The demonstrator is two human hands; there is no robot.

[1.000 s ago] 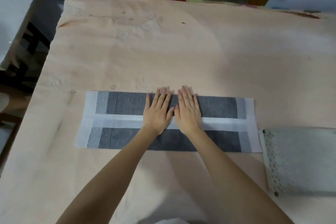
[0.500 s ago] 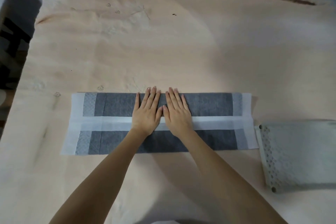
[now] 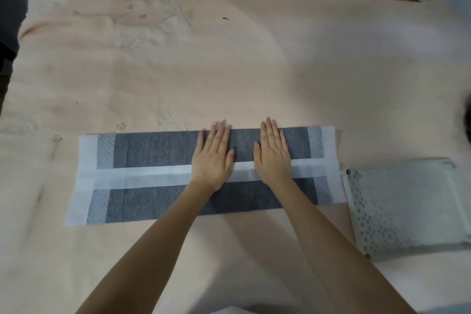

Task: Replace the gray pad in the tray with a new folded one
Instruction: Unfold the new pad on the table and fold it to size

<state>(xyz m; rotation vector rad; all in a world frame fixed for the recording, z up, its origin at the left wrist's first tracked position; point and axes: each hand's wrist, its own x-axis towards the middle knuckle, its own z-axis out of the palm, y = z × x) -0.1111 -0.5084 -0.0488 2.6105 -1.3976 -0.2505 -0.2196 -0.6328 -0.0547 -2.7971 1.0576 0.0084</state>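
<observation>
Pressing flat with both palms, fingers straight, gripping nothing, we hold our left hand (image 3: 213,158) and right hand (image 3: 273,154) on the gray pad (image 3: 158,148), folded lengthwise on the peach cloth (image 3: 229,71) beside the tray (image 3: 402,206); light, limp, creasable; best lifted by its short ends.

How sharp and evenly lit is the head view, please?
Head view: soft, even light, no glare; both hands, left and right, and the gray pad are fairly sharp; the perforated tray is blurred; wide-angle bending bows the pink cloth's edges.
</observation>
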